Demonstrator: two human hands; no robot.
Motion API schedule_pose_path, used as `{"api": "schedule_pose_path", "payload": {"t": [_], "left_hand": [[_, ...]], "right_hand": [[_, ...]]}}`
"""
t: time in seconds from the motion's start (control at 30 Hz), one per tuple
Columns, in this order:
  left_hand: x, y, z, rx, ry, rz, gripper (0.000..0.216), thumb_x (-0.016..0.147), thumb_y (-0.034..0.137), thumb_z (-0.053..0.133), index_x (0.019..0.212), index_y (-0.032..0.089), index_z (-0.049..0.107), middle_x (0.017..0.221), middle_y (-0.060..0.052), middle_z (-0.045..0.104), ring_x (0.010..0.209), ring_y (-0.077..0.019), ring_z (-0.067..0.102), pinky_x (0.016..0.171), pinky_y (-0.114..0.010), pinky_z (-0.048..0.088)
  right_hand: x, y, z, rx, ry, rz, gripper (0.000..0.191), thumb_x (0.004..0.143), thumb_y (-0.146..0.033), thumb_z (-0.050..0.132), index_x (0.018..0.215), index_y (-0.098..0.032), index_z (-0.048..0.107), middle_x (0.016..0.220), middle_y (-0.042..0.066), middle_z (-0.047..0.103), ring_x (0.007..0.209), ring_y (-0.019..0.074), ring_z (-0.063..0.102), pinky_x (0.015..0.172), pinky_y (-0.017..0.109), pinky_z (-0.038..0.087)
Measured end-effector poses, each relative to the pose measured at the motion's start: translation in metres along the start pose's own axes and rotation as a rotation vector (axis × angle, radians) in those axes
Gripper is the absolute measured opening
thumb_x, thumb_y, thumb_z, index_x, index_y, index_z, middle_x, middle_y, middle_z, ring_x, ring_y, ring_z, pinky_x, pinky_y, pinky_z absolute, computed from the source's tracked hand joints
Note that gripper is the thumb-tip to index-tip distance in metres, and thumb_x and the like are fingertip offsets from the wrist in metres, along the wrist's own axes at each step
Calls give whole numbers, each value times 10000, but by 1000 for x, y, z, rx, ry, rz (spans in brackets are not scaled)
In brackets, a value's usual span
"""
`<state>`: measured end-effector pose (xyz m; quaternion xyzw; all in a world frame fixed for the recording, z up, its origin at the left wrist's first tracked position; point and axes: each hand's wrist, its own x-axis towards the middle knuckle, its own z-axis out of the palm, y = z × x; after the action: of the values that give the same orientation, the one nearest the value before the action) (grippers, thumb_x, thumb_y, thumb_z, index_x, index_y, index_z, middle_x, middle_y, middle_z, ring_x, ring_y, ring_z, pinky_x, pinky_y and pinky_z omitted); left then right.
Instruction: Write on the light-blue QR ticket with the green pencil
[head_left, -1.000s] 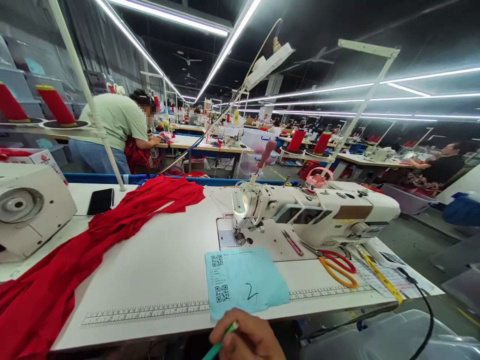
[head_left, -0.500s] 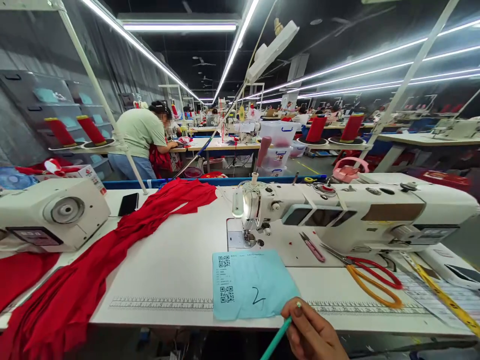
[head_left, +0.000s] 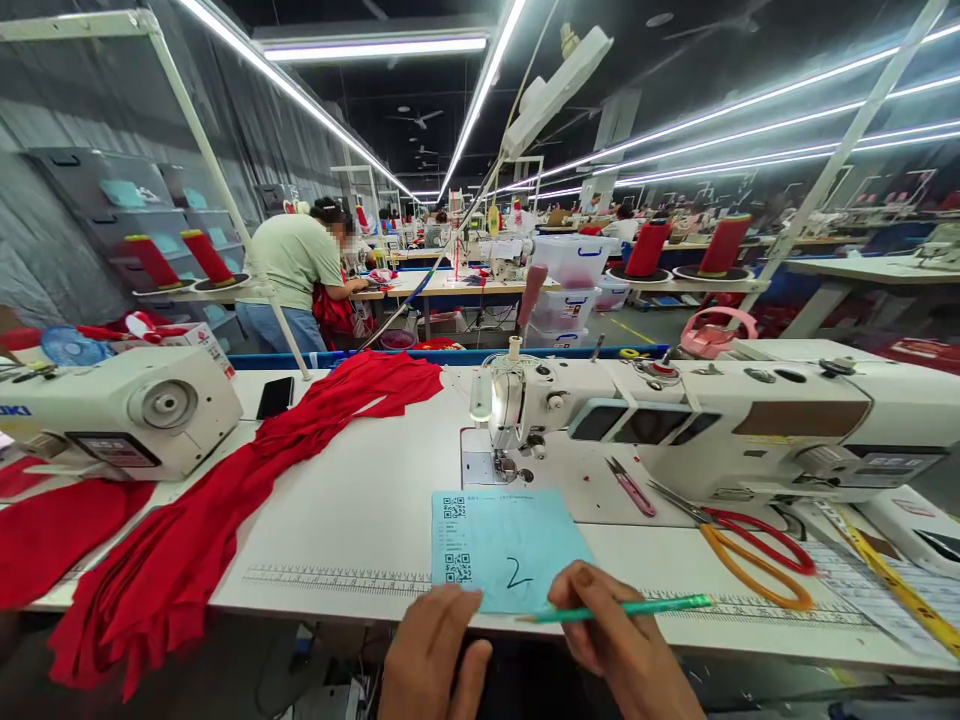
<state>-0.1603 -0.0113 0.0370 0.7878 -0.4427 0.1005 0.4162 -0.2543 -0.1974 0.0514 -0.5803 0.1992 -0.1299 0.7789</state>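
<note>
A light blue paper slip [head_left: 506, 545] with QR codes and a handwritten "2" lies on the white table [head_left: 352, 510] in front of the sewing machine [head_left: 705, 425]. My left hand [head_left: 435, 655] touches the slip's near edge with its fingertips. My right hand [head_left: 626, 655] holds a green pencil [head_left: 630, 608], which points right, level over the table's printed ruler. Red fabric [head_left: 225, 490] drapes from the table's middle to the left front edge.
Orange-and-red scissors [head_left: 750, 555], pink thread snips [head_left: 630, 487] and a yellow tape measure [head_left: 892, 585] lie right of the needle. A second machine [head_left: 120, 410] and a black phone [head_left: 275, 397] sit at left. A person in a green shirt [head_left: 289, 260] works behind.
My left hand has come into view and reached the slip's near edge. My right hand moved right and turned the pencil to point rightward. The view shifted slightly left.
</note>
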Motion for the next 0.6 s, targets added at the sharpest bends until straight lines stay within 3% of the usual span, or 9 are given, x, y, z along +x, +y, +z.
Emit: {"api": "schedule_pose_path", "payload": {"t": [0.07, 0.1, 0.2, 0.3, 0.37, 0.47, 0.6], "left_hand": [[7, -15, 11, 487, 17, 325, 502, 991, 313, 472, 1443, 104, 419, 1450, -87, 458, 1388, -221, 350, 1148, -388, 244], [8, -20, 18, 627, 28, 384, 552, 994, 391, 447, 1427, 49, 423, 1455, -118, 453, 1385, -258, 365, 1147, -429, 223], [4, -22, 42, 716, 75, 471, 709, 944, 637, 401, 1328, 58, 539, 1398, -148, 510, 1288, -320, 483, 1157, -501, 202], [-7, -16, 64, 732, 103, 557, 845, 874, 775, 356, 1303, 83, 582, 1390, -167, 513, 1273, -324, 494, 1213, -561, 129], [-14, -12, 73, 736, 109, 539, 808, 877, 765, 361, 1294, 116, 601, 1395, -151, 513, 1273, -319, 488, 1219, -592, 90], [-20, -9, 81, 608, 190, 375, 655, 931, 689, 340, 1257, 204, 635, 1396, -55, 531, 1284, -310, 482, 1221, -591, 110], [-22, -7, 84, 530, 283, 294, 583, 957, 653, 303, 1201, 269, 668, 1361, 9, 560, 1249, -284, 515, 1211, -637, 85]], "right_hand": [[10, -4, -1, 31, 45, -20, 674, 790, -754, 539, 955, -104, 593, 675, 56, 498, 569, 93, 435, 473, 212, 319], [14, -9, 2, 28, 40, -20, 699, 787, -750, 551, 1021, -93, 593, 784, 94, 558, 645, 116, 495, 493, 218, 361], [23, -23, 21, 41, -3, -37, 653, 821, -655, 599, 1087, -59, 611, 924, 156, 617, 750, 136, 550, 542, 223, 405], [34, -25, 36, 0, -61, -1, 566, 765, -563, 712, 1059, -82, 659, 910, 122, 630, 750, 109, 548, 594, 206, 432], [44, -16, 36, -50, -93, 30, 525, 737, -549, 738, 999, -100, 658, 825, 70, 596, 708, 87, 517, 598, 198, 422], [55, 2, 28, -91, -58, 4, 504, 785, -584, 674, 910, -104, 585, 718, 9, 484, 591, 45, 407, 541, 199, 326], [57, 14, 16, -74, -57, -13, 505, 823, -594, 631, 938, -111, 537, 732, 9, 477, 577, 35, 381, 535, 203, 279]]}}
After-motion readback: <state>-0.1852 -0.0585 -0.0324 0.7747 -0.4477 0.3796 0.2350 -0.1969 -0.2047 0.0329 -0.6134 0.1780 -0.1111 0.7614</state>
